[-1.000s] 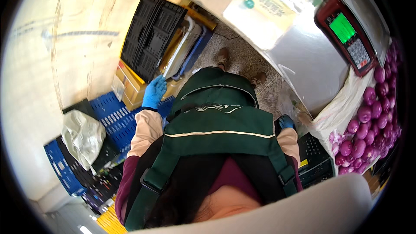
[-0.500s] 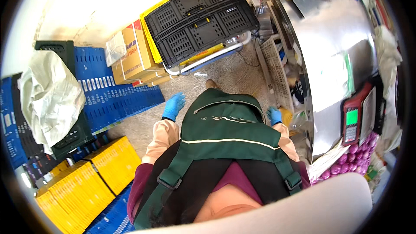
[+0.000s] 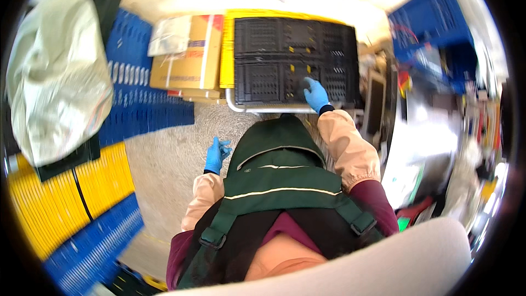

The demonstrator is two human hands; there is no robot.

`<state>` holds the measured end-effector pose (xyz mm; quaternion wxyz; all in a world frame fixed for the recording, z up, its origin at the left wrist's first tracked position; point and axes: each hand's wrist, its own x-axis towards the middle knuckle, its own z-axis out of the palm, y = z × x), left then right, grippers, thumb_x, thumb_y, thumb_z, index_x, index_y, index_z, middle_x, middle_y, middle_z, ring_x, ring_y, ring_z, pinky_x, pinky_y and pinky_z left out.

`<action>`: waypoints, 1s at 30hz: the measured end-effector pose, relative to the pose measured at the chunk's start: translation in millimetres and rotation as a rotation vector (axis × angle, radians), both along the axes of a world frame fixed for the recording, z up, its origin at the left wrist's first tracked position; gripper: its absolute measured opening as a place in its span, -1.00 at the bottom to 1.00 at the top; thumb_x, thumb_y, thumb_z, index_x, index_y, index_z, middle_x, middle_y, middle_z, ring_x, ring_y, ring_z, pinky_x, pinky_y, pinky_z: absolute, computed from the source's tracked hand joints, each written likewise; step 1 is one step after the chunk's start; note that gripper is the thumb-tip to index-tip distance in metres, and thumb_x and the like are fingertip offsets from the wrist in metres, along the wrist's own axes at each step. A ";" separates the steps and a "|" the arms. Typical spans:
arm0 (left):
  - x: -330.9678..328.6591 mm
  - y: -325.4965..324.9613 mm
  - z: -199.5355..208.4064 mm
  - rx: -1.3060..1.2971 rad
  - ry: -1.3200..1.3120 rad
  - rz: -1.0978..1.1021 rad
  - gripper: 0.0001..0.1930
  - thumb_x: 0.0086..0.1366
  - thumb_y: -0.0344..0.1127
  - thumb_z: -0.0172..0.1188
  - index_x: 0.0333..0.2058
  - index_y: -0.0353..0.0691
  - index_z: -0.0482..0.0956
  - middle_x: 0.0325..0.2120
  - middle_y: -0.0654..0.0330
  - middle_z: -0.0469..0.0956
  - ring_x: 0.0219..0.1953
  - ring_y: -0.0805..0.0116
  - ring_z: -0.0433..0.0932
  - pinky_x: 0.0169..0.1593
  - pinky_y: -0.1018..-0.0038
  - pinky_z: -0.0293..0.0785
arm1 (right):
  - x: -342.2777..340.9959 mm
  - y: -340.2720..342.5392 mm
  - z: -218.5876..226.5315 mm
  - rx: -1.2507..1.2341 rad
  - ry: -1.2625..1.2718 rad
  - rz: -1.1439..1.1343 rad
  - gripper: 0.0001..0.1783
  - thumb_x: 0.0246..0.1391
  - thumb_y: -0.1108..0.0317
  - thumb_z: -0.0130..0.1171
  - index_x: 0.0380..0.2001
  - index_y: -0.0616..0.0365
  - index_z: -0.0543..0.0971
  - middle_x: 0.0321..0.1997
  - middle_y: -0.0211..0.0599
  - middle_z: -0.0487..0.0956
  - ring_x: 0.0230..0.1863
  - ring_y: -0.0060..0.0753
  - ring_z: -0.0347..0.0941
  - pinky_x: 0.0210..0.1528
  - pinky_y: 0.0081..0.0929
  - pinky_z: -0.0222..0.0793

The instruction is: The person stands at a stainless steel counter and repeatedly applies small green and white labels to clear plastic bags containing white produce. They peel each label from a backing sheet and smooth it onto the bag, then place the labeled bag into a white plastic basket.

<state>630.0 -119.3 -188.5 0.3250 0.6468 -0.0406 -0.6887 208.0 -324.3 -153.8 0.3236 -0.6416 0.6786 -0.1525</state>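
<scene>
My right hand (image 3: pixel 316 96), in a blue glove, reaches forward over the near edge of a black folded plastic crate (image 3: pixel 263 79). Its fingers are extended and grip nothing; whether they touch the crate I cannot tell. Under the black crate a yellow crate (image 3: pixel 227 57) shows at the left and far edges. Both lie on a cart with a pale tubular rail (image 3: pixel 236 106). My left hand (image 3: pixel 217 155), gloved in blue too, hangs beside the green apron (image 3: pixel 276 178) over the floor, fingers apart and holding nothing.
Cardboard boxes (image 3: pixel 189 68) stand left of the cart. Stacked blue crates (image 3: pixel 145 104), yellow crates (image 3: pixel 104 175) and a pale woven sack (image 3: pixel 57 77) line the left side. At right are a shiny metal table (image 3: pixel 424 126) and a large blue bin (image 3: pixel 433 13).
My view has turned right and the cart with the black crate is now straight ahead, nearer. My right hand has risen from beside the apron to the crate's near edge.
</scene>
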 end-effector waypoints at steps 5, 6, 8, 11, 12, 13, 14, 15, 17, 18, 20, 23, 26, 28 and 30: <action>-16.0 84.7 38.3 -0.001 -0.181 0.416 -0.53 0.42 0.02 -0.18 -0.01 -0.20 0.52 -0.32 0.13 0.59 -0.27 0.31 0.56 -0.15 0.42 0.46 | 1.3 -103.5 -25.7 -0.373 0.298 0.373 -0.23 -0.13 0.42 0.18 0.24 0.22 0.26 0.25 0.17 0.31 0.25 0.17 0.24 0.30 -0.09 0.15; -16.7 107.6 43.8 0.050 -0.254 0.505 -0.60 0.39 -0.07 -0.12 0.01 -0.15 0.51 -0.25 0.11 0.59 -0.23 0.31 0.56 -0.14 0.41 0.46 | -6.3 -113.9 -39.1 -0.371 0.336 0.417 -0.21 -0.13 0.42 0.21 0.25 0.20 0.24 0.23 0.13 0.33 0.23 0.15 0.26 0.26 -0.08 0.20; -44.6 147.9 68.1 0.219 -0.319 0.742 -0.65 0.36 -0.14 -0.08 0.00 -0.14 0.51 -0.25 0.12 0.60 -0.23 0.31 0.56 -0.14 0.42 0.46 | 8.0 -121.9 -16.6 -0.057 0.531 0.459 -0.21 -0.12 0.41 0.26 0.24 0.10 0.24 0.08 -0.04 0.44 0.10 0.08 0.37 0.14 0.00 0.25; -109.4 221.9 67.8 0.307 -0.260 0.903 -0.69 0.35 -0.17 -0.02 -0.05 -0.14 0.53 -0.36 0.13 0.62 -0.34 0.31 0.58 -0.22 0.41 0.48 | 7.5 -128.4 -37.9 -0.107 0.734 0.533 -0.29 -0.15 0.39 0.30 0.13 0.02 0.28 0.03 -0.13 0.44 0.06 -0.04 0.41 0.20 -0.03 0.13; -134.1 240.7 63.3 0.348 -0.217 0.933 -0.70 0.35 -0.17 -0.02 -0.06 -0.14 0.54 -0.39 0.13 0.62 -0.38 0.31 0.58 -0.24 0.40 0.48 | 10.2 -132.5 -40.5 -0.062 0.781 0.536 -0.32 -0.16 0.39 0.32 0.09 0.00 0.29 0.03 -0.15 0.44 0.06 -0.08 0.42 0.22 -0.04 0.08; -164.2 268.2 48.4 0.392 -0.133 1.107 -0.73 0.31 -0.19 0.05 -0.11 -0.17 0.57 -0.40 0.09 0.64 -0.45 0.20 0.59 -0.40 0.40 0.49 | 10.4 -132.1 -40.4 -0.030 0.772 0.582 -0.38 -0.19 0.40 0.33 0.00 0.09 0.33 0.00 -0.07 0.46 0.05 -0.01 0.43 0.16 0.00 0.21; -189.8 288.9 32.4 0.355 -0.341 0.766 -0.73 0.29 -0.20 0.05 -0.13 -0.16 0.58 -0.37 0.07 0.64 -0.41 0.16 0.60 -0.35 0.37 0.50 | 9.9 -138.7 -38.1 0.031 0.703 0.614 -0.38 -0.20 0.40 0.33 0.00 0.12 0.33 0.01 -0.04 0.47 0.05 0.03 0.43 0.14 0.01 0.25; -210.6 306.8 19.3 0.307 -0.533 0.411 -0.74 0.27 -0.21 0.06 -0.15 -0.16 0.60 -0.34 0.05 0.64 -0.38 0.12 0.61 -0.30 0.35 0.52 | 5.3 -145.9 -41.9 0.093 0.634 0.638 -0.37 -0.21 0.41 0.32 0.00 0.16 0.34 0.01 0.00 0.48 0.05 0.07 0.43 0.12 0.02 0.29; -232.3 306.6 -1.6 0.168 -0.882 0.028 -0.71 0.19 -0.21 0.05 -0.18 -0.11 0.65 -0.23 0.00 0.63 -0.22 0.04 0.62 -0.10 0.31 0.51 | 0.3 -158.0 -26.1 0.191 0.446 0.664 -0.27 -0.26 0.44 0.31 0.09 0.28 0.33 0.06 0.15 0.47 0.09 0.22 0.40 0.08 -0.01 0.40; -232.5 304.5 -4.2 0.199 -0.877 0.033 -0.70 0.20 -0.19 0.04 -0.17 -0.11 0.65 -0.22 0.00 0.62 -0.21 0.04 0.61 -0.08 0.31 0.50 | -3.7 -159.9 -13.7 0.127 0.415 0.678 -0.10 -0.31 0.43 0.33 0.21 0.31 0.25 0.15 0.19 0.41 0.17 0.21 0.34 0.16 -0.11 0.35; -224.7 302.5 -9.6 0.259 -0.855 0.041 -0.67 0.21 -0.17 0.03 -0.15 -0.12 0.65 -0.21 -0.01 0.62 -0.18 0.04 0.60 -0.04 0.30 0.49 | -9.8 -151.2 3.1 0.051 0.418 0.673 0.01 -0.36 0.39 0.36 0.26 0.36 0.19 0.19 0.22 0.37 0.22 0.18 0.30 0.22 -0.20 0.30; -213.8 318.4 -24.8 0.356 -0.712 0.178 -0.67 0.20 -0.18 0.07 -0.11 -0.10 0.64 -0.18 0.00 0.61 -0.13 0.05 0.60 0.02 0.32 0.46 | 4.2 -118.9 38.1 -0.033 0.325 0.754 -0.13 -0.33 0.41 0.35 0.15 0.36 0.27 0.07 0.25 0.45 0.10 0.23 0.40 0.13 -0.16 0.36; -190.5 336.1 -46.0 0.328 -0.754 0.137 -0.69 0.20 -0.19 0.08 -0.14 -0.10 0.65 -0.21 0.02 0.62 -0.14 0.04 0.59 0.01 0.34 0.47 | 57.7 -61.8 90.6 -0.034 0.272 0.841 -0.13 -0.36 0.40 0.37 0.13 0.35 0.28 -0.01 0.19 0.51 0.01 0.17 0.47 0.06 -0.20 0.41; -156.0 364.4 -78.3 0.358 -0.694 0.142 -0.70 0.21 -0.18 0.06 -0.16 -0.09 0.66 -0.21 0.02 0.63 -0.13 0.03 0.59 0.01 0.35 0.47 | 106.2 -18.1 115.8 0.026 0.239 0.910 -0.12 -0.35 0.39 0.38 0.14 0.35 0.28 -0.02 0.18 0.52 0.01 0.15 0.47 0.05 -0.22 0.42; -113.7 366.6 -83.4 0.377 -0.678 0.140 -0.71 0.19 -0.17 0.06 -0.20 -0.07 0.68 -0.19 0.06 0.62 -0.11 0.03 0.58 0.04 0.30 0.44 | 159.8 21.2 124.2 0.052 0.222 0.968 -0.11 -0.35 0.37 0.39 0.14 0.35 0.28 -0.03 0.17 0.52 0.00 0.14 0.48 0.04 -0.23 0.42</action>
